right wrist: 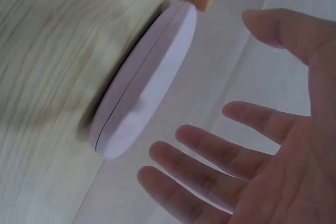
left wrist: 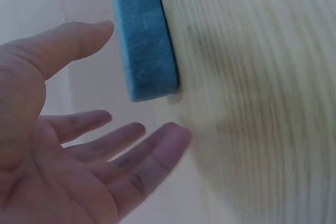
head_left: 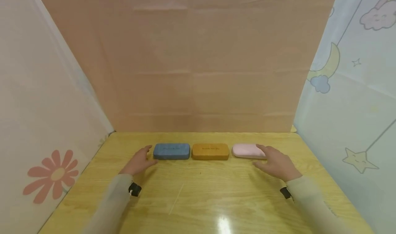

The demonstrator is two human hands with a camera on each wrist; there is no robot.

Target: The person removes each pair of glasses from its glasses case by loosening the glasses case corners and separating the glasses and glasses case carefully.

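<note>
At the near edge, a bright glare spot point(head_left: 224, 225) lies on the wood-grain counter point(head_left: 213, 192). A pale left sleeve point(head_left: 108, 199) and a pale right sleeve point(head_left: 312, 196) cover my forearms. A left wrist unit point(head_left: 134, 189) and a right wrist unit point(head_left: 286, 192), both black, sit at the cuffs.

My left hand point(head_left: 138, 163) is positioned at the left end of the blue eyeglass case point(head_left: 171, 152). Its fingers are released and spread, the thumb apart from the rest; the thumb tip is just beside the case, and I cannot tell whether it makes contact. My right hand point(head_left: 278, 163) is positioned at the right end of the pink eyeglass case point(head_left: 245, 151). Its fingers are likewise released and extended, grasping nothing; the right wrist view shows a gap between them and the case.

The orange eyeglass case point(head_left: 210, 152) occupies the centre position. All three cases lie flat in one row, long sides aligned left to right, with narrow gaps between. The blue and orange lids carry small dark lettering. A seam runs along the side of the pink unit.

Beyond the row, a creased brown panel point(head_left: 198, 72) rises behind the counter.
</note>
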